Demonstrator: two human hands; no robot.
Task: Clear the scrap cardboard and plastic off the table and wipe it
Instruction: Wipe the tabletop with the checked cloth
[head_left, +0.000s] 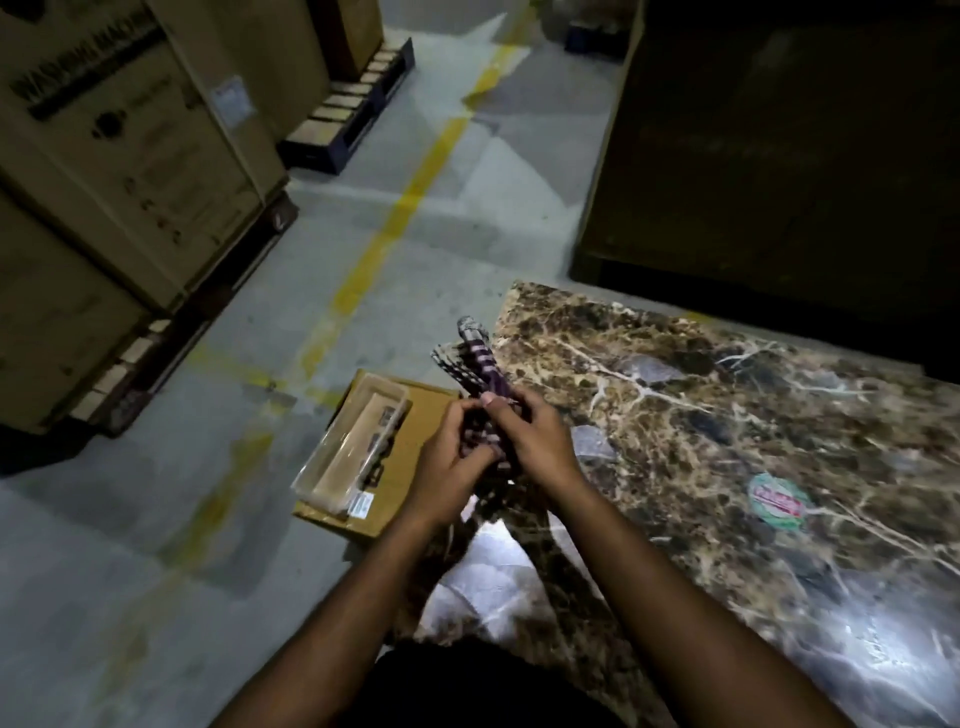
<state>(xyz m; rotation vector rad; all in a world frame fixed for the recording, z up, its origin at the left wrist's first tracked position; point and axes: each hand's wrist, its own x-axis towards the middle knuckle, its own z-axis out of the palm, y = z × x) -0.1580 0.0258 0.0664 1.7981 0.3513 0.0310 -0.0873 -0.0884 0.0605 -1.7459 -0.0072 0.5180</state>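
Both my hands hold a purple-and-white checked cloth (475, 358) bunched lengthwise above the left edge of the brown marble table (727, 415). My left hand (449, 467) grips the lower part of the cloth. My right hand (535, 436) pinches it from the right, thumb on top. The cloth's upper end sticks up past my fingers. On the floor left of the table lies a flat piece of cardboard (405, 467) with a clear plastic tray (353, 447) on it.
A round sticker (777, 501) is on the tabletop. Tall cardboard cartons (119, 171) on pallets stand at the left. A yellow line (415, 182) runs along the grey floor. A dark large carton (779, 156) stands behind the table.
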